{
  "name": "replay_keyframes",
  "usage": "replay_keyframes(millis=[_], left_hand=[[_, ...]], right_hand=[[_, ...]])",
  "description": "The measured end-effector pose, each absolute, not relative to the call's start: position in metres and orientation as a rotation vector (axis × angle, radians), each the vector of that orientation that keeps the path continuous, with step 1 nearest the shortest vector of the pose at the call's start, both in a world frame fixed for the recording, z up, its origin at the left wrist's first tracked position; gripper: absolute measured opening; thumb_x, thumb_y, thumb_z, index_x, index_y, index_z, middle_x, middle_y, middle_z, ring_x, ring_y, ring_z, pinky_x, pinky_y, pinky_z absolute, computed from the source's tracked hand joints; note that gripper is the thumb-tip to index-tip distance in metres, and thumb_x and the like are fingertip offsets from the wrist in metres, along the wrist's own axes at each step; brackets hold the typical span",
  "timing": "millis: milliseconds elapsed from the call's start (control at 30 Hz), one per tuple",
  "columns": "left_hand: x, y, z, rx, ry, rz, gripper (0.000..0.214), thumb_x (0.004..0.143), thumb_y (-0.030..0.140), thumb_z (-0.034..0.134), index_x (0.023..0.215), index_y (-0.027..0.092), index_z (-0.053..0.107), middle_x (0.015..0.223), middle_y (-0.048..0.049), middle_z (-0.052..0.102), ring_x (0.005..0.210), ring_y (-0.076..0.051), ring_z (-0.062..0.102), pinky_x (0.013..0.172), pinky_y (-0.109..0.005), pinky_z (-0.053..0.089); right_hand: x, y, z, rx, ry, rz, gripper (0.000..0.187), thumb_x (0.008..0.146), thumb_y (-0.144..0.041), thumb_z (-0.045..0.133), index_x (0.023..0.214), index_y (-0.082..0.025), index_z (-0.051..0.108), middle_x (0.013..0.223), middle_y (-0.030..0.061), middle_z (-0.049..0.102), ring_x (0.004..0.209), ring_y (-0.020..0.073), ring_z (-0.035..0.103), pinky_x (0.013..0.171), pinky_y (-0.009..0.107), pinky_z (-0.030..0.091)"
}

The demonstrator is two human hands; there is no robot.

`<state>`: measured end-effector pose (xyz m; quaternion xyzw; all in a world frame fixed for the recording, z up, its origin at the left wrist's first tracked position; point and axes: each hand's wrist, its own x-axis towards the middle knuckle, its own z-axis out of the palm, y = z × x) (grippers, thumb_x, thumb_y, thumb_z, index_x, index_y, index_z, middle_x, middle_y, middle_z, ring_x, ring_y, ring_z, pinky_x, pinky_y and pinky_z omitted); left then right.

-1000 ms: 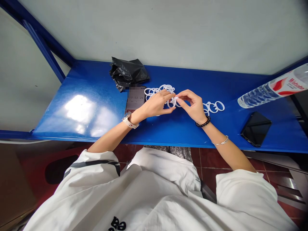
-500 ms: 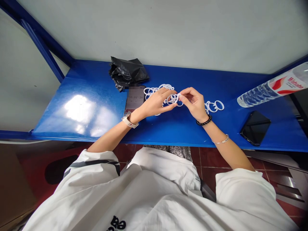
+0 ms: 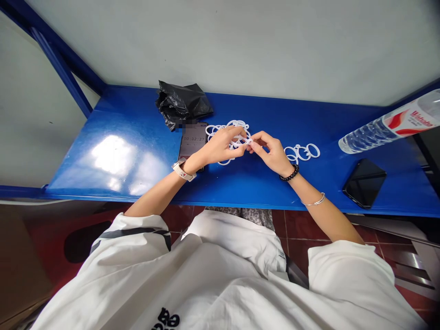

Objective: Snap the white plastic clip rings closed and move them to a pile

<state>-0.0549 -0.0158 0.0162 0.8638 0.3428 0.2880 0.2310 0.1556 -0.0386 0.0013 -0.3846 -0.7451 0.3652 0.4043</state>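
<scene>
Past the white shirt point(image 3: 220, 270), a dark phone point(image 3: 365, 183) lies on the blue table point(image 3: 261, 183). Farther in, the right hand point(image 3: 273, 155), pinched narrow, and the left hand point(image 3: 222, 145), fingers curled, hold a white ring point(image 3: 250, 141) between them (fingertips hide part of it from me). Linked rings point(image 3: 302, 153) lie beyond the right wrist, a heap point(image 3: 237, 122) behind the left hand, then a black bag point(image 3: 185, 101) near the wall point(image 3: 240, 50).

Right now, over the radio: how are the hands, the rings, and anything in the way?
Right hand pinching a white ring; left hand curled close, grip partly hidden. More rings either side. Timer phone partly hidden by left wrist.
</scene>
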Motion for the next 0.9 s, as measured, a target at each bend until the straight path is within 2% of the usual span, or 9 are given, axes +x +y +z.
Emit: replay_keyframes(millis=[267,467,900], left_hand=[[-0.0513,-0.019,0.0194,2.272,0.916,0.816,0.017,0.078,0.033,0.053,0.08,0.018,0.059,0.073,-0.0017,0.067,0.062,-0.014,0.055,0.064,-0.027,0.042],[-0.0511,-0.0209,0.0224,2.251,0.893,0.751,0.024,0.082,0.039,0.048,0.073,0.018,0.057,0.059,0.0016,0.058,0.053,-0.012,0.046,0.06,-0.026,0.037],[-0.0509,-0.0235,0.021,2.313,0.814,0.786,0.032,0.087,0.037,0.043,0.064,0.018,0.055,0.054,0.0011,0.051,0.05,-0.011,0.04,0.057,-0.027,0.032]], right_hand=[[0.1555,-0.0395,0.005,-0.875,-1.96,0.989,0.041,0.1,-0.059,0.054,0.084,-0.023,0.063,0.077,0.0011,0.07,0.07,0.0162,0.069,0.069,0.028,0.057],[0.1543,-0.0421,0.0067,-0.876,-1.993,0.962,0.043,0.101,-0.059,0.052,0.081,-0.022,0.061,0.075,0.0018,0.069,0.068,0.0165,0.067,0.068,0.029,0.056],[0.152,-0.0438,0.0062,-0.864,-1.989,0.986,0.049,0.101,-0.064,0.049,0.078,-0.021,0.06,0.072,0.0018,0.066,0.066,0.016,0.064,0.068,0.03,0.053]])
